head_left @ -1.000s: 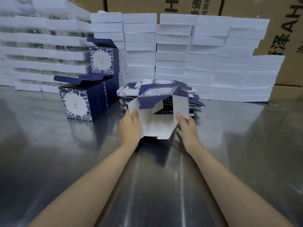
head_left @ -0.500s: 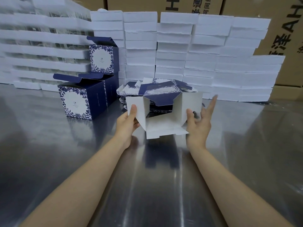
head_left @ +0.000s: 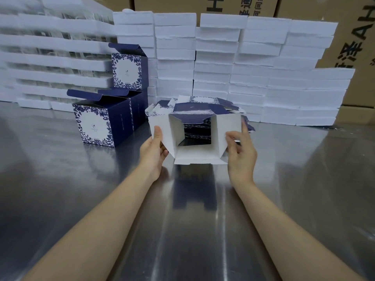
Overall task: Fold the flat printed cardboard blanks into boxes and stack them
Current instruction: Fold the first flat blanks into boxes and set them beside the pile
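I hold a half-opened cardboard blank above the steel table, its white inside facing me and its end flaps spread. My left hand grips the left flap, thumb on the white face. My right hand pinches the right flap, fingers curled at its edge. Behind the blank lies a pile of flat blue-and-white printed blanks. Folded boxes stand to the left: one navy floral box in front with its lid flap up, another behind it, and a third box stacked on top.
White foam slabs are stacked in a wall along the back, with more foam trays at the left. Brown cartons stand behind them. The reflective steel table stretches in front of me.
The blank went from nearly flat to an open square tube. My right hand's fingers, spread half a second ago, have curled in onto the right flap. The left hand kept its grip.
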